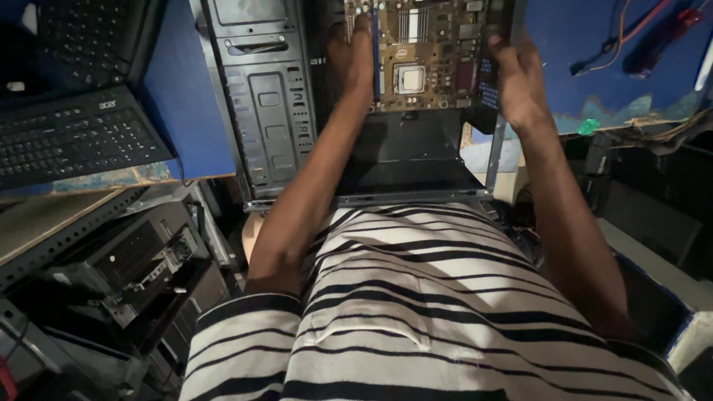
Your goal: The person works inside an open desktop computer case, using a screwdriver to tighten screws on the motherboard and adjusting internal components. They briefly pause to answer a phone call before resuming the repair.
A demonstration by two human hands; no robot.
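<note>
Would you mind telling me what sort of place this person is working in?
Most likely a computer repair bench or workshop. Both hands, left hand and right hand, grip a bare motherboard over an opened computer case; a black keyboard lies on the blue table, and stacked old drives sit below.

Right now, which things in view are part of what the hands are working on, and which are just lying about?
In hand:
- motherboard, held at its two side edges by the left hand and the right hand
- open computer case under and beside the board

Lying about:
- black keyboard on the left
- stacked drives at lower left
- loose cables at upper right
</note>
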